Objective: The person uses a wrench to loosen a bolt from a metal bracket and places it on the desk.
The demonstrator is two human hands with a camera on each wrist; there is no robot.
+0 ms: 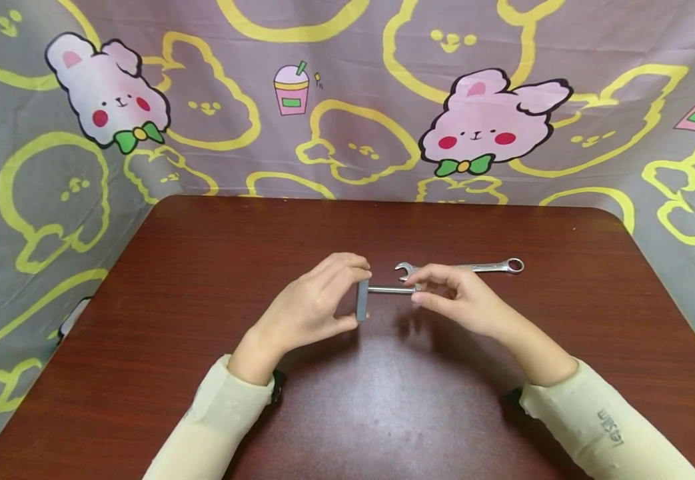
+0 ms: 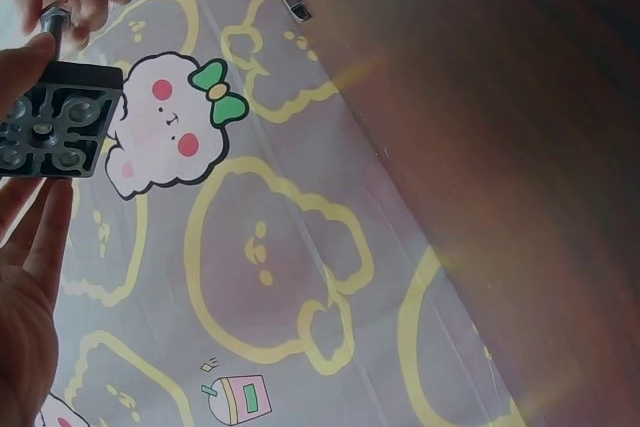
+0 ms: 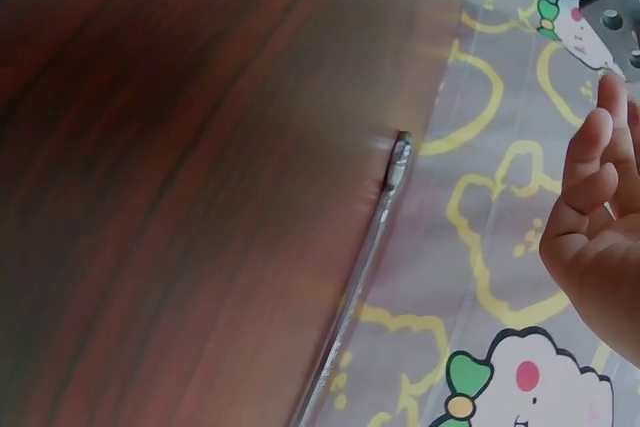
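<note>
My left hand (image 1: 314,303) grips a grey square plate (image 1: 362,301) by its top and bottom edges, holding it upright above the table. In the left wrist view the plate (image 2: 75,117) shows a ribbed face with round holes. A shiny metal bolt (image 1: 390,289) sticks out level from the plate's right side. At the bolt's far end, my right hand (image 1: 473,300) pinches it between thumb and forefinger. Those fingertips partly cover the bolt's end. The right wrist view catches only a corner of the plate (image 3: 612,22), with holes through it.
Just behind my right hand a silver combination wrench (image 1: 494,267) lies on the dark red-brown table (image 1: 233,247), its open end to the left, partly covered by the fingers. A patterned curtain (image 1: 377,67) surrounds the table's back and sides.
</note>
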